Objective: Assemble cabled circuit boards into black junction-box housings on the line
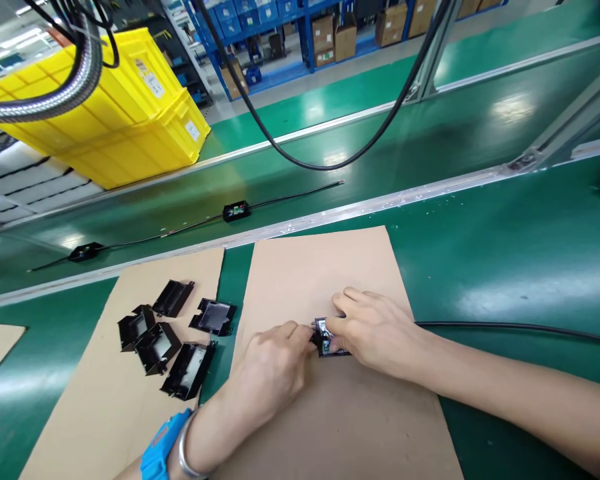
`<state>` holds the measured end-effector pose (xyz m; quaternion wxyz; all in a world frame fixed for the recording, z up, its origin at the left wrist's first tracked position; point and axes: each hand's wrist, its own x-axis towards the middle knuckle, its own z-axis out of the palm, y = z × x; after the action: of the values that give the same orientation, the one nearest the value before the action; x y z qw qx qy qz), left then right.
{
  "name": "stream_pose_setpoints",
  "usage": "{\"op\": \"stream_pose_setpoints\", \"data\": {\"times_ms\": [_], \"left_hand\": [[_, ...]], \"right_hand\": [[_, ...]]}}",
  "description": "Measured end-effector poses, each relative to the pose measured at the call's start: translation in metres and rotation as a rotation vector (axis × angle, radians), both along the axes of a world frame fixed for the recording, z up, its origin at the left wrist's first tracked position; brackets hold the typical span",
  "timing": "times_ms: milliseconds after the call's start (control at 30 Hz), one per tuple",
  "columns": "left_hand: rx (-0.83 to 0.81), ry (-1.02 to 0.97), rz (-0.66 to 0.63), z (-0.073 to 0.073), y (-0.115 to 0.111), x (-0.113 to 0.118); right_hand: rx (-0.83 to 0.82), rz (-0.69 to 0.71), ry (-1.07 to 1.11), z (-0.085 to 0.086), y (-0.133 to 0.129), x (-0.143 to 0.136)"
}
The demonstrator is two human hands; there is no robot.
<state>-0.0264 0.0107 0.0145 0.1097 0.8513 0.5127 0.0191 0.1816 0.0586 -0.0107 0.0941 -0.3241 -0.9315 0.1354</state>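
A small black housing (325,339) with a circuit board inside lies on the right cardboard sheet (325,260). My left hand (277,360) is closed at the housing's left end, its fingertips pinching something dark there that I cannot make out. From the other side my right hand (375,327) grips the housing, thumb and forefinger over the board. A black cable (520,327) runs off to the right from behind my right hand. Several black plastic housings, among them one (189,370) near my left wrist, lie on and beside the left cardboard sheet (100,380).
Beyond the metal strip (330,217), a thin cable carries two black boxes, one (236,211) showing a board. A black cable (320,167) hangs in a loop ahead. Yellow crates (130,133) stand at the upper left, near a braided hose (75,87).
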Motion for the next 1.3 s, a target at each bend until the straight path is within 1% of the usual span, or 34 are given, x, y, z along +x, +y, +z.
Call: {"op": "stream_pose_setpoints", "data": {"times_ms": [100,200,267,400,433,500,567,667,800,867,1000,1067,1167,1233,1300], "left_hand": [[0.15,0.048,0.01,-0.005,-0.01,0.008],[0.217,0.136,-0.021,-0.008,-0.014,0.012],[0.225,0.255,-0.075,-0.007,-0.016,0.014],[0.24,0.627,-0.166,-0.002,-0.022,0.028],[0.245,0.692,-0.174,-0.002,-0.024,0.032],[0.248,0.752,-0.179,-0.002,-0.025,0.037],[0.244,0.741,-0.172,-0.002,-0.023,0.037],[0.208,0.648,-0.148,-0.004,-0.019,0.028],[0.191,0.49,-0.11,-0.009,-0.017,0.015],[0.234,0.478,-0.127,-0.013,-0.019,0.013],[0.317,0.494,-0.214,-0.02,-0.021,0.012],[0.302,0.406,-0.213,-0.022,-0.02,0.008],[0.264,0.23,-0.158,-0.021,-0.015,-0.003],[0.239,0.13,-0.1,-0.017,-0.013,-0.011],[0.23,0.023,-0.044,-0.009,-0.014,-0.017]], "right_hand": [[0.017,0.0,0.008,0.0,0.0,0.0],[0.016,0.005,0.021,0.0,0.0,0.001],[0.011,0.001,0.028,-0.001,0.001,0.001],[-0.014,-0.012,0.056,-0.004,0.001,0.0],[-0.021,-0.015,0.062,-0.004,0.001,0.0],[-0.031,-0.012,0.07,-0.003,0.001,0.0],[-0.039,0.0,0.068,0.0,0.002,0.0],[-0.078,-0.014,0.045,0.013,0.008,-0.005],[-0.179,-0.035,-0.157,0.033,0.02,-0.025],[-0.203,-0.003,-0.24,0.039,0.024,-0.038],[-0.232,0.034,-0.348,0.046,0.027,-0.06],[-0.234,0.034,-0.384,0.048,0.029,-0.065],[-0.217,0.044,-0.365,0.051,0.033,-0.057],[-0.198,0.048,-0.323,0.051,0.031,-0.039],[-0.189,0.02,-0.216,0.051,0.023,-0.015]]}}
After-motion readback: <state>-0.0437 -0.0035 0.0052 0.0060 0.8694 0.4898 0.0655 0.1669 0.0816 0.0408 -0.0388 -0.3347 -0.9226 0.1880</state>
